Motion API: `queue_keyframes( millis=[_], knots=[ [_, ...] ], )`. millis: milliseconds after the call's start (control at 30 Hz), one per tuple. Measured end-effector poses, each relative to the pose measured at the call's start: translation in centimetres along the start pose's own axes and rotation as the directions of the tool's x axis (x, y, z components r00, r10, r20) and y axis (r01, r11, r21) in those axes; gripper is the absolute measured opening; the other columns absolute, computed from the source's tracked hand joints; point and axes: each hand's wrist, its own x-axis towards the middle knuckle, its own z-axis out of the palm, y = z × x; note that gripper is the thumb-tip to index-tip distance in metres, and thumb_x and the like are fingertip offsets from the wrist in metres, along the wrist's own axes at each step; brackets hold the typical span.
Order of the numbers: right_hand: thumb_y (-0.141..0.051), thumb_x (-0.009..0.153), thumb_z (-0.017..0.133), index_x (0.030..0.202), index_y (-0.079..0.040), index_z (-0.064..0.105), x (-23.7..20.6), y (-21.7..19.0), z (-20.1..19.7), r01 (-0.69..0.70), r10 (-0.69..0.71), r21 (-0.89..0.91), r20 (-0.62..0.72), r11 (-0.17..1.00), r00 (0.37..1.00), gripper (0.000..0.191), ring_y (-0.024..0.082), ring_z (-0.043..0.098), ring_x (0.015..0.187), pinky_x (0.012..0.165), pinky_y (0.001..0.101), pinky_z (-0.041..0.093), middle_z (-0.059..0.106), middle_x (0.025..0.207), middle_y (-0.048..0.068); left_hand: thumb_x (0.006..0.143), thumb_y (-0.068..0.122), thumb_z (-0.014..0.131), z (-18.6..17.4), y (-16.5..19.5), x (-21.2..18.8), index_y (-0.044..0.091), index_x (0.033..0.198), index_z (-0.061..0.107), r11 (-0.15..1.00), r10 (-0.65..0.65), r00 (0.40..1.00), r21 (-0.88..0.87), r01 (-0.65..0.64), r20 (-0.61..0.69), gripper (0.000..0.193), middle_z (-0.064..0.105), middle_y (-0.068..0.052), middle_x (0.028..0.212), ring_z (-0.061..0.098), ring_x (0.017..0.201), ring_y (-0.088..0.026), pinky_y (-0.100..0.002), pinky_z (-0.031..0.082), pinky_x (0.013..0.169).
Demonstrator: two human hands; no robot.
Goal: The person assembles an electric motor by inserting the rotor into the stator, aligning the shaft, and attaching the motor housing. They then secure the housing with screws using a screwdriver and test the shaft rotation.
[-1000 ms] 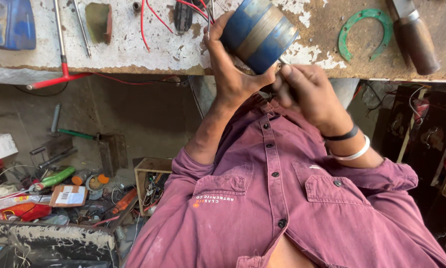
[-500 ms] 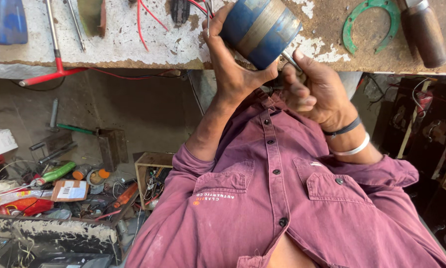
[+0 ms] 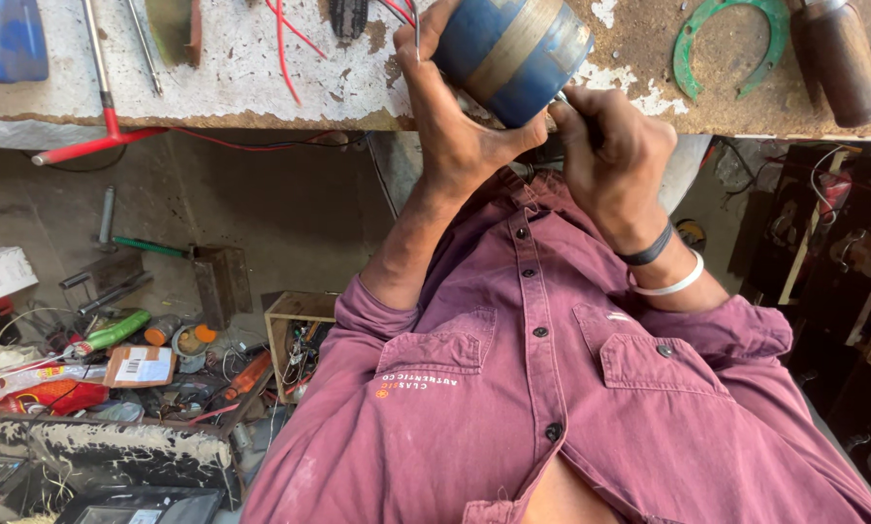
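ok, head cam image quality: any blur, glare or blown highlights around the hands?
Head view: sharp, no motion blur on the left hand or right hand. Even daylight; mild sheen on the blue cylinder. White patches of the workbench are bright, not clipped. Right edge falls into deep shadow.

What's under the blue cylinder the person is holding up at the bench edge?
Beneath the blue cylinder, the left hand cups its lower end, and the right hand presses a thin dark tool against that end. The worn workbench lies behind. The cylinder's underside is hidden by the hands.

Cylinder (image 3: 513,49) above workbench (image 3: 261,87) — between hands
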Motion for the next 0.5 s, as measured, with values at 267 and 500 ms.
queue_keyframes(
  millis=[267, 500],
  knots=[
    [-0.009, 0.113, 0.073, 0.104, 0.001, 0.068, -0.8, 0.71, 0.66, -0.074, 0.074, 0.157, 0.007, 0.985, 0.997, 0.014, 0.011, 0.064, 0.063, 0.055, 0.0268, 0.046, 0.069, 0.076, 0.007, 0.074, 0.053, 0.094, 0.09, -0.34, 0.09, 0.008, 0.15, 0.027, 0.999, 0.047, 0.999, 0.01, -0.047, -0.001, 0.11, 0.04, -0.01, 0.138, 0.05, 0.121, -0.022, -0.039, 0.05, 0.099],
    [-0.008, 0.116, 0.07, 0.106, 0.002, 0.067, -0.85, 0.04, 0.37, -0.092, 0.09, 0.221, 0.022, 0.971, 0.996, 0.015, 0.011, 0.066, 0.067, 0.055, 0.0247, 0.05, 0.068, 0.078, 0.007, 0.08, 0.051, 0.094, 0.0, 0.04, 0.13, 0.005, 0.146, 0.021, 0.999, 0.032, 0.999, -0.033, -0.031, 0.02, 0.109, 0.039, -0.01, 0.134, 0.05, 0.122, -0.024, -0.041, 0.049, 0.101]
  ],
)
